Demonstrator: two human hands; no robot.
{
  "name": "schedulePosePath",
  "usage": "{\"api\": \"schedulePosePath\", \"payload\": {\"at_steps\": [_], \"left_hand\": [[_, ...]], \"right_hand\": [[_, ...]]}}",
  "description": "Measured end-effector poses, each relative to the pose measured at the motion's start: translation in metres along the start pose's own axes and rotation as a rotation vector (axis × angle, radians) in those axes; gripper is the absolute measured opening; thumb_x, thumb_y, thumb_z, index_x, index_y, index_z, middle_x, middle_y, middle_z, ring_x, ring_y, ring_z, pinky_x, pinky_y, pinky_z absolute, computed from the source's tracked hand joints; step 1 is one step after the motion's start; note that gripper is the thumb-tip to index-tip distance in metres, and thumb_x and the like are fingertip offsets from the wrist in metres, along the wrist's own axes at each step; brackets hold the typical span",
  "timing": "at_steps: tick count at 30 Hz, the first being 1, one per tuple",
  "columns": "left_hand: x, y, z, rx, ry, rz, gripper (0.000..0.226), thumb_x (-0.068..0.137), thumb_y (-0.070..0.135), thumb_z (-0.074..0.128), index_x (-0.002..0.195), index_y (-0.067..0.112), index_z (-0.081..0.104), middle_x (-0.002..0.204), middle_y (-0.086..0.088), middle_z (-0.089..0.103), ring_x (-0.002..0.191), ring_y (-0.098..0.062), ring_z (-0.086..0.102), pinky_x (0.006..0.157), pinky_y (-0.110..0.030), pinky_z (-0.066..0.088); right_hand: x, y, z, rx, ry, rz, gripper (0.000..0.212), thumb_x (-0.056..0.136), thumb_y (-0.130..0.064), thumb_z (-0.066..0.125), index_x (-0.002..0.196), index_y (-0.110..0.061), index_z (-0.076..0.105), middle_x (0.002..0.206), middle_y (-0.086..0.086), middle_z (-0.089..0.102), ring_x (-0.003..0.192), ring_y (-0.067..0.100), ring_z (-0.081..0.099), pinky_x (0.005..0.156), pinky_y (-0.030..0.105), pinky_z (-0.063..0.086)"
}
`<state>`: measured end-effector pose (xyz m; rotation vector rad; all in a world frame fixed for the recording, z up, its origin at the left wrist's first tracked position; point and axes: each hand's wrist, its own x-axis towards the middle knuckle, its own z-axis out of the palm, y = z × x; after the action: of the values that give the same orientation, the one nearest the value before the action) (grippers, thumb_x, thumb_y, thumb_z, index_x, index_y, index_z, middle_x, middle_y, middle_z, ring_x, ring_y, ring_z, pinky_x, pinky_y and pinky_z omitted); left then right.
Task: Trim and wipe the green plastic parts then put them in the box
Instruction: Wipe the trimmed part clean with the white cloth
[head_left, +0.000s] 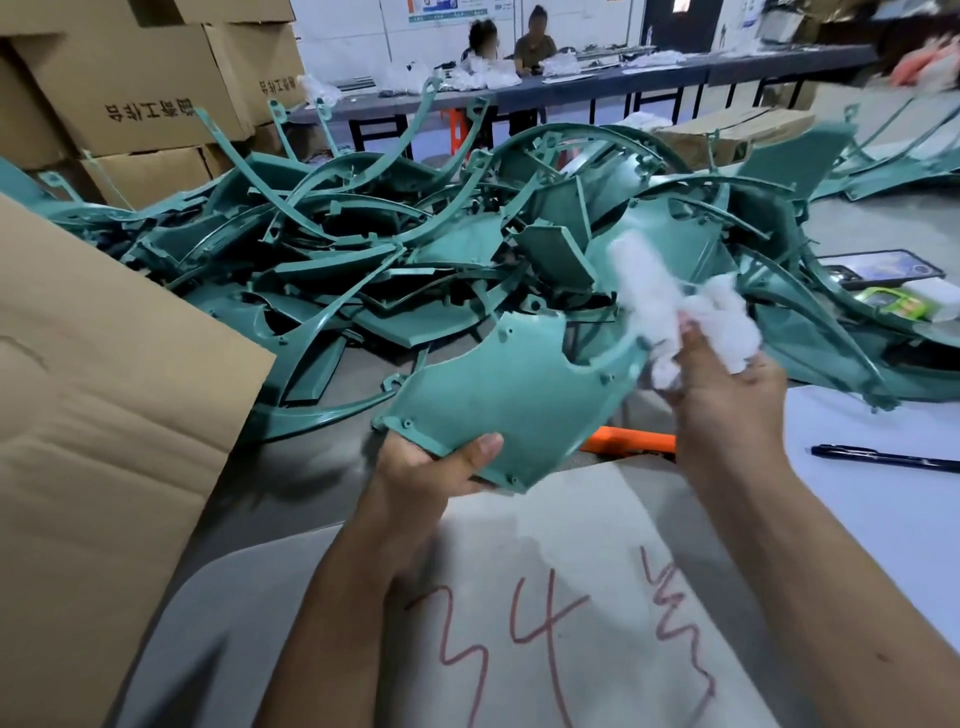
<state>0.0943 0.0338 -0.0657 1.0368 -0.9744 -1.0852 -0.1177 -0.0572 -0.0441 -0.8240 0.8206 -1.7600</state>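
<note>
While gripping one green panel (511, 384) by its near edge in the left hand (441, 467), above the surface (322, 467), wiping with a white cloth (675, 312) bunched in the right hand (727, 395). Both grips closed: left pinching the panel, right curled round the cloth. Judging the task as barely begun: facing a large pile of green parts (363, 249) waiting beyond, cardboard box (104, 389) standing open at left, contents hidden.
</note>
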Motion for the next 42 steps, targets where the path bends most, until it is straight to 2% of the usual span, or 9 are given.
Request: {"api": "schedulePosePath", "payload": {"at_steps": [3, 6, 10, 15, 25, 31, 34, 39, 42], "left_hand": [[0.001, 0.002, -0.001, -0.057, 0.005, -0.034, 0.034, 0.080, 0.011, 0.073, 0.112, 0.020, 0.074, 0.117, -0.010, 0.076, 0.106, -0.035, 0.074, 0.074, -0.048, 0.063], [0.004, 0.003, 0.008, -0.181, 0.078, 0.029, 0.032, 0.084, 0.014, 0.070, 0.103, 0.037, 0.079, 0.120, -0.005, 0.076, 0.108, -0.033, 0.073, 0.075, -0.049, 0.062], [0.007, 0.000, 0.019, -0.321, 0.156, 0.138, 0.032, 0.090, 0.014, 0.068, 0.111, 0.036, 0.077, 0.128, -0.007, 0.072, 0.112, -0.035, 0.071, 0.077, -0.047, 0.062], [0.009, -0.002, 0.019, -0.327, 0.271, 0.211, 0.032, 0.091, 0.015, 0.067, 0.116, 0.035, 0.074, 0.128, -0.007, 0.072, 0.114, -0.033, 0.071, 0.079, -0.040, 0.061], [0.005, 0.002, 0.023, -0.149, 0.084, 0.204, 0.033, 0.094, 0.011, 0.065, 0.119, 0.030, 0.073, 0.123, -0.011, 0.074, 0.107, -0.034, 0.073, 0.074, -0.042, 0.062], [0.007, 0.006, 0.007, -0.063, 0.033, 0.134, 0.033, 0.089, 0.014, 0.070, 0.117, 0.031, 0.073, 0.119, -0.010, 0.075, 0.103, -0.036, 0.074, 0.070, -0.045, 0.063], [0.006, 0.002, 0.000, -0.019, -0.007, 0.025, 0.036, 0.083, 0.015, 0.075, 0.116, 0.029, 0.073, 0.120, -0.011, 0.075, 0.105, -0.038, 0.073, 0.072, -0.052, 0.063], [0.004, 0.005, -0.009, 0.017, -0.097, -0.035, 0.058, 0.075, 0.027, 0.081, 0.130, 0.020, 0.064, 0.126, -0.013, 0.072, 0.110, -0.039, 0.071, 0.072, -0.055, 0.061], [0.003, 0.005, -0.013, 0.035, -0.101, -0.026, 0.050, 0.076, 0.028, 0.080, 0.124, 0.023, 0.069, 0.125, -0.013, 0.072, 0.110, -0.039, 0.071, 0.072, -0.055, 0.061]], "right_hand": [[0.018, -0.002, -0.014, 0.065, 0.145, -0.022, 0.041, 0.099, -0.015, 0.071, 0.139, -0.011, 0.063, 0.091, -0.006, 0.078, 0.079, 0.010, 0.071, 0.076, 0.033, 0.062], [0.005, 0.008, -0.006, -0.101, 0.002, 0.026, 0.017, 0.100, -0.031, 0.070, 0.115, -0.026, 0.076, 0.101, -0.005, 0.080, 0.096, 0.014, 0.076, 0.091, 0.044, 0.061], [-0.030, 0.020, 0.014, -0.218, -0.404, 0.113, 0.015, 0.095, -0.037, 0.072, 0.088, -0.027, 0.081, 0.084, -0.008, 0.079, 0.076, 0.003, 0.072, 0.067, 0.018, 0.056], [-0.047, 0.029, 0.020, -0.361, -0.700, 0.032, 0.014, 0.091, -0.021, 0.080, 0.092, -0.011, 0.070, 0.081, -0.011, 0.068, 0.072, 0.005, 0.060, 0.065, 0.018, 0.049], [-0.048, 0.026, 0.017, -0.326, -0.532, 0.047, 0.015, 0.089, -0.006, 0.081, 0.082, -0.005, 0.068, 0.075, -0.003, 0.068, 0.070, 0.011, 0.060, 0.066, 0.022, 0.049], [-0.047, 0.022, 0.016, -0.096, -0.520, 0.202, 0.019, 0.092, -0.004, 0.075, 0.089, 0.010, 0.064, 0.075, 0.031, 0.059, 0.070, 0.025, 0.061, 0.068, 0.037, 0.053], [-0.035, 0.014, 0.013, 0.002, -0.403, 0.263, 0.022, 0.092, -0.011, 0.073, 0.095, 0.010, 0.066, 0.070, 0.026, 0.059, 0.057, 0.027, 0.059, 0.059, 0.037, 0.055], [-0.018, 0.007, 0.010, 0.059, -0.253, 0.271, 0.016, 0.092, -0.017, 0.072, 0.099, -0.002, 0.072, 0.088, 0.012, 0.076, 0.067, 0.022, 0.070, 0.059, 0.032, 0.057], [-0.011, 0.007, 0.007, 0.082, -0.138, 0.236, 0.023, 0.097, -0.021, 0.071, 0.110, -0.003, 0.069, 0.096, 0.009, 0.078, 0.076, 0.019, 0.073, 0.064, 0.030, 0.058]]}}
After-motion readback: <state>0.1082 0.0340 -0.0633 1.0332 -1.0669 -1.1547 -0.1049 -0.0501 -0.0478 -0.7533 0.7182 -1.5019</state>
